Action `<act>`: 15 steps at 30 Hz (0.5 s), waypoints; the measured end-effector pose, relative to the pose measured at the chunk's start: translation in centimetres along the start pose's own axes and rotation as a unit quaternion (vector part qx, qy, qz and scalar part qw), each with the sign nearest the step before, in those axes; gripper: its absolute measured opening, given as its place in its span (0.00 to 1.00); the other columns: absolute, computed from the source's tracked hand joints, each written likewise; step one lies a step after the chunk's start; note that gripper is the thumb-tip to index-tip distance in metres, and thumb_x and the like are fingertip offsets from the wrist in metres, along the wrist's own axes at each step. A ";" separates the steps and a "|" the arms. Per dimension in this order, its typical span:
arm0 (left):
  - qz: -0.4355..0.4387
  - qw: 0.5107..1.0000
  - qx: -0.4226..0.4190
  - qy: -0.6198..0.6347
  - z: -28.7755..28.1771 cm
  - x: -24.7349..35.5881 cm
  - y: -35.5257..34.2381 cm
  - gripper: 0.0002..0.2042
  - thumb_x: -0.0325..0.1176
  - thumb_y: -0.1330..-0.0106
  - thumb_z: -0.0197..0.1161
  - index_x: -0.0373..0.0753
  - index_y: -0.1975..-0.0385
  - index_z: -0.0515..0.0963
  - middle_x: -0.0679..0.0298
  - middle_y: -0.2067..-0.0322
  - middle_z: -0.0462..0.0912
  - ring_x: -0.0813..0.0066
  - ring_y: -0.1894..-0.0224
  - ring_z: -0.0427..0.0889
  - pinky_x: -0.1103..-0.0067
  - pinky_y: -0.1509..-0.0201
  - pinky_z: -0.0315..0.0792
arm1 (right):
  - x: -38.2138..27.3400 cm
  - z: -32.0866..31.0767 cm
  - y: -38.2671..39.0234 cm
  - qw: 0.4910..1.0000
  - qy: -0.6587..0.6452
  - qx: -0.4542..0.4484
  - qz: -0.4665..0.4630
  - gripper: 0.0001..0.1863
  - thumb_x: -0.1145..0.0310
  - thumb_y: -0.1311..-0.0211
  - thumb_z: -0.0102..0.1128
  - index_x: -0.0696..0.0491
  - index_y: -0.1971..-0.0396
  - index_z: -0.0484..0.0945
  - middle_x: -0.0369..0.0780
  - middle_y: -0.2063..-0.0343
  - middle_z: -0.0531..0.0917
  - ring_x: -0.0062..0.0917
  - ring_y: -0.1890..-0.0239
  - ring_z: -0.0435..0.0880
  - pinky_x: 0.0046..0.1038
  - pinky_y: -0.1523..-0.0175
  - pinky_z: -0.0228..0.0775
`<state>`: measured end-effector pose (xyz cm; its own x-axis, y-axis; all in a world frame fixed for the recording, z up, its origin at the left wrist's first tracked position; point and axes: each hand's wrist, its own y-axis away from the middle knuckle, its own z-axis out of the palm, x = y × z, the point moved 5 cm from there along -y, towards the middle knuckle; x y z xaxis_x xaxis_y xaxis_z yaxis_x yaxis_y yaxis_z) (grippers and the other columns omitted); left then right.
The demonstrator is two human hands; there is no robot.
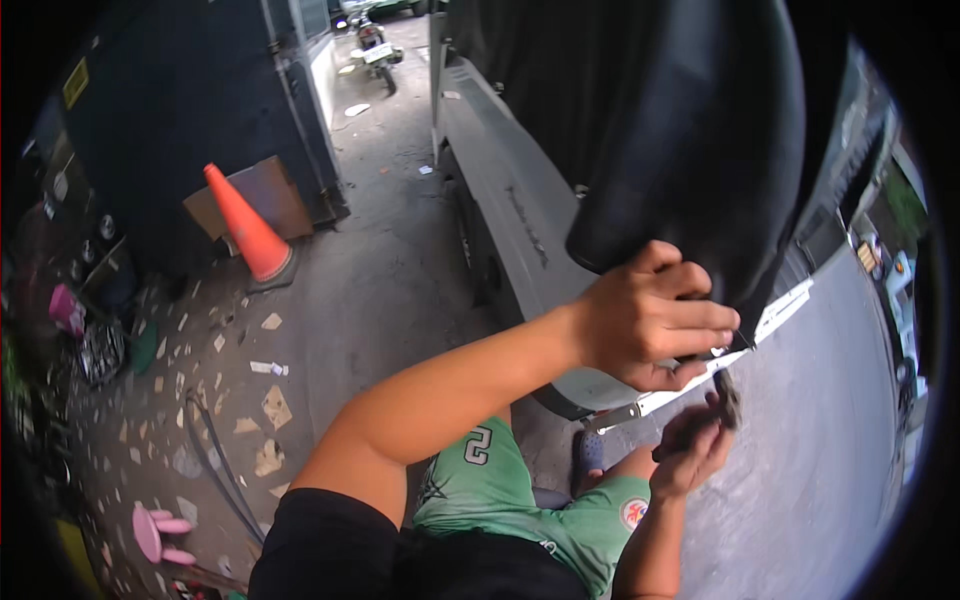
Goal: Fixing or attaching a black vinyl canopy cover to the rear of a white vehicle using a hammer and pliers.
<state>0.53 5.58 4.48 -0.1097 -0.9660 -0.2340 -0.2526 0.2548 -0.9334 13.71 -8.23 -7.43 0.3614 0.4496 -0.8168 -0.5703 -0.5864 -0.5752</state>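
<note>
A large glossy black curved panel hangs over the silver-grey vehicle, filling the upper right of the head view. At its lower end my left hand is closed, fingers curled and pinching the panel's edge. Just below, my right hand is closed around a small dark hand tool with a grey-brown end pointing up toward my left fingers. Its exact kind is too small and blurred to make out. Near the left fingertips, a thin dark pointed bit sticks out beside the panel.
Beside me stands the vehicle's grey side panel, with a white metal strip along its rear edge. An orange traffic cone leans by cardboard at the left. A pink stool and black hose lie on the littered ground. A motorcycle is parked behind.
</note>
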 end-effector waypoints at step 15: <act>0.081 0.989 0.090 -0.090 0.8 -0.3 1.2 0.16 0.45 0.51 0.74 0.49 0.63 0.86 0.77 0.53 0.85 0.70 0.47 0.72 0.61 0.43 0.61 | 1.4 1.8 -0.4 0.969 0.049 -0.015 -0.242 0.33 0.50 0.17 0.31 0.71 0.42 0.63 0.39 0.81 0.72 0.19 0.87 0.65 0.19 0.82 0.58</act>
<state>1.03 6.18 3.24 0.0425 -0.9096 -0.4132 -0.0684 0.4100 -0.9095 13.17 -6.16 -8.31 0.6505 0.6115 -0.4506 -0.2956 -0.3427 -0.8918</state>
